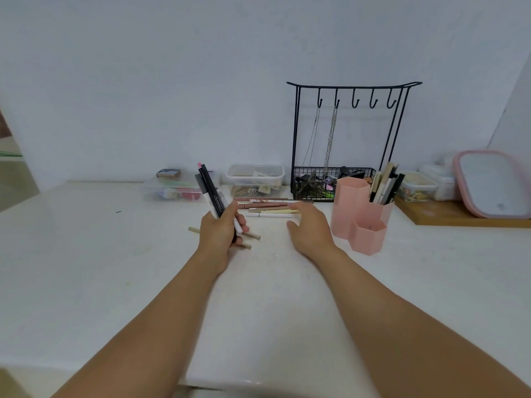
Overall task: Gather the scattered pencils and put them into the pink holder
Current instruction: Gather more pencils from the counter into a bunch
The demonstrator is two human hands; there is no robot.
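My left hand (219, 235) grips a bundle of pens (212, 193), black and white ones standing tilted up and away. Two beige pencils (253, 236) lie on the table under that hand. My right hand (309, 228) hovers with relaxed fingers over the near ends of a row of scattered pencils (267, 206), pink, brown, yellow and white, lying side by side. The pink holder (360, 214) with three hexagonal cups stands just right of my right hand. Its back right cup holds several pens (386, 185); the front cup looks empty.
A black wire rack (344, 139) with hooks, chains and a basket of clips stands behind the holder. Clear plastic boxes (254, 179) line the wall. At the right, a pink-rimmed lid (488, 185) and small boxes sit on a wooden board (459, 218).
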